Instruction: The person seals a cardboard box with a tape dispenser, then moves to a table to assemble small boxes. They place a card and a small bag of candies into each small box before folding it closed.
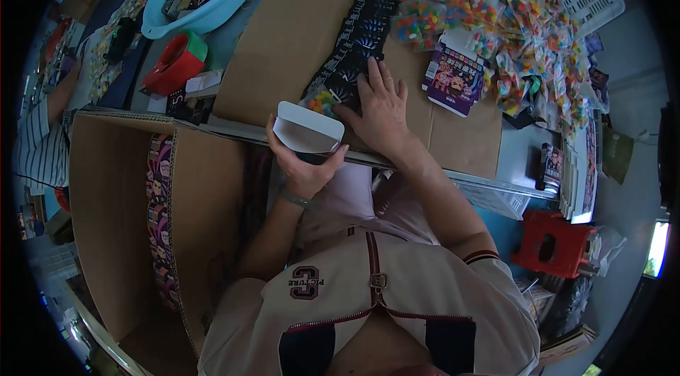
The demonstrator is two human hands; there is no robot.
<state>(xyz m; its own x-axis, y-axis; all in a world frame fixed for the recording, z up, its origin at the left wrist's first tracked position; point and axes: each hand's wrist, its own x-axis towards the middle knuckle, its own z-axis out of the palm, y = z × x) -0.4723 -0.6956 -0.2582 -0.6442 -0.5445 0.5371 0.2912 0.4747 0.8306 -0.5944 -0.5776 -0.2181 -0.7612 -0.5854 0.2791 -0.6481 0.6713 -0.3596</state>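
My left hand grips a small carton at the table's front edge. The carton's flap is up and its pale inside faces me. My right hand lies with fingers spread on a row of overlapping black packets with printed patterns. By its thumb, just beyond the carton, is a small clear bag of colourful candies. To the right of this hand lies a purple printed box with its white flap raised. The packets rest on a flat cardboard sheet.
A large heap of candy bags covers the back right. At the back left stand a blue basin holding black packets and a red tape roll. A deep cardboard carton holding printed boxes stands at my left; a red stool is at right.
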